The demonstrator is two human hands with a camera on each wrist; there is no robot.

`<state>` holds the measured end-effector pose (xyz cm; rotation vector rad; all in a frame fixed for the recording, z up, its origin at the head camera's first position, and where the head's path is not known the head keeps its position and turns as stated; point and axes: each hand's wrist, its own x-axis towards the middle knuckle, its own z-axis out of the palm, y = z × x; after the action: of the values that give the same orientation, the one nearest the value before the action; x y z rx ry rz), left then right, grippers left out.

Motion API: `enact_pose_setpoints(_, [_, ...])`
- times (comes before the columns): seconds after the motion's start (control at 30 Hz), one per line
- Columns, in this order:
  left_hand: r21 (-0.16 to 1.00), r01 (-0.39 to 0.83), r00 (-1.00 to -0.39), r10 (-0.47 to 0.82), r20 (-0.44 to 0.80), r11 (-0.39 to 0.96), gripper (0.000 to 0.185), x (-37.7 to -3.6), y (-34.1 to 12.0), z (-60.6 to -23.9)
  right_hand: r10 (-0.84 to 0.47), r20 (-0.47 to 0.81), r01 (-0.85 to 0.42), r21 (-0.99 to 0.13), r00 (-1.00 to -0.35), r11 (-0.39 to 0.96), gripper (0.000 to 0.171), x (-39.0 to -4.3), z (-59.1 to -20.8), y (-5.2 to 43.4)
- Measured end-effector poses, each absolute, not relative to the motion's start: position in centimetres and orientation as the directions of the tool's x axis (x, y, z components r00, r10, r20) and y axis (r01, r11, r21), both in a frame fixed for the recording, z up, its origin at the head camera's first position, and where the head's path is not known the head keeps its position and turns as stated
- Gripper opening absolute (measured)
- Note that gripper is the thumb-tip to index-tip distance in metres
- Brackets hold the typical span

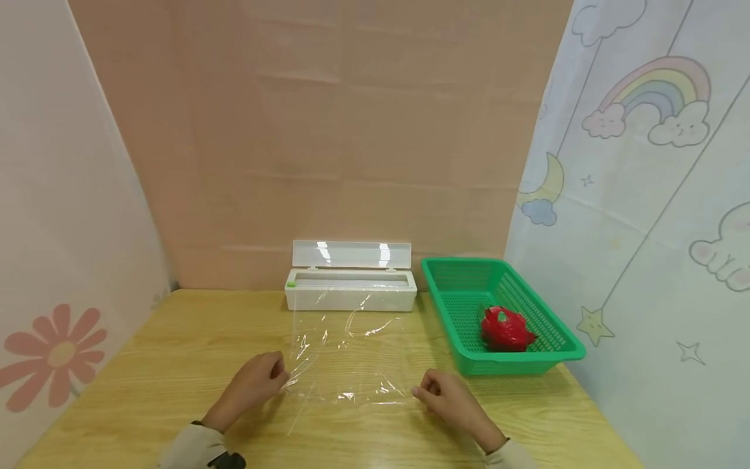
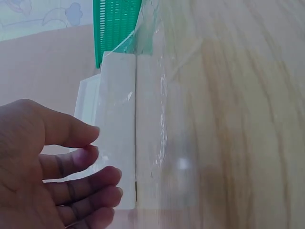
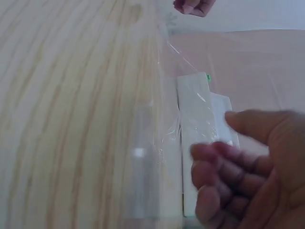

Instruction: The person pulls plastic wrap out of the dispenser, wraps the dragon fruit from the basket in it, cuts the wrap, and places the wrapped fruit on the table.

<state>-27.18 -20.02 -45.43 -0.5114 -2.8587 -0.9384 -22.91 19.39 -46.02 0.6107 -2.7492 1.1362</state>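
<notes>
A clear film sheet [image 1: 346, 355] runs from the open white dispenser box [image 1: 350, 290] toward the person across the wooden worktop [image 1: 176, 365]. The left hand [image 1: 254, 381] pinches the sheet's near left corner; the right hand [image 1: 448, 397] pinches its near right corner. Right of the box, a green basket [image 1: 562, 342] holds a red fruit [image 1: 505, 329]

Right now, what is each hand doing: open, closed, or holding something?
Left hand: pinches the left corner of the plastic wrap sheet.
Right hand: pinches the sheet's right corner, as far as the head view shows.
</notes>
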Motion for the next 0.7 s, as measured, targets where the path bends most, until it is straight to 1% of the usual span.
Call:
enact_pose_setpoints(0.1, [0.547,0.376,-0.926,0.279,0.255,0.748,0.022,-27.2,-19.3,-45.2,-0.317,0.335,-0.46,-0.609,-0.887,0.646,0.018,-23.0,-45.7,18.8])
enact_pose_setpoints(0.17, [0.536,0.423,-0.903,0.294,0.312,0.731,0.018,-27.2,-18.8,-45.2,-0.304,0.399,-0.496,-0.591,-0.865,0.636,0.015,-23.0,-45.3,18.5])
enact_pose_setpoints(0.23, [0.53,0.478,-0.874,0.32,0.365,0.701,0.013,-27.2,-18.1,-45.1,-0.287,0.479,-0.541,-0.565,-0.83,0.623,0.013,-23.1,-44.9,18.2])
enact_pose_setpoints(0.27, [0.526,0.503,-0.859,0.334,0.387,0.686,0.013,-27.3,-17.8,-45.1,-0.276,0.518,-0.561,-0.548,-0.81,0.621,0.012,-23.2,-44.7,18.1])
enact_pose_setpoints(0.4, [0.544,0.56,-0.826,0.371,0.425,0.625,0.032,-27.4,-16.5,-44.8,-0.233,0.623,-0.597,-0.474,-0.747,0.647,0.015,-23.6,-43.7,17.9])
enact_pose_setpoints(0.57, [0.598,0.554,-0.832,0.372,0.411,0.579,0.051,-27.4,-14.8,-44.5,-0.225,0.652,-0.586,-0.408,-0.724,0.701,0.021,-23.9,-42.7,18.4])
enact_pose_setpoints(0.7, [0.624,0.55,-0.835,0.373,0.405,0.555,0.058,-27.5,-13.7,-44.3,-0.228,0.687,-0.603,-0.372,-0.69,0.706,0.025,-24.5,-41.8,19.0])
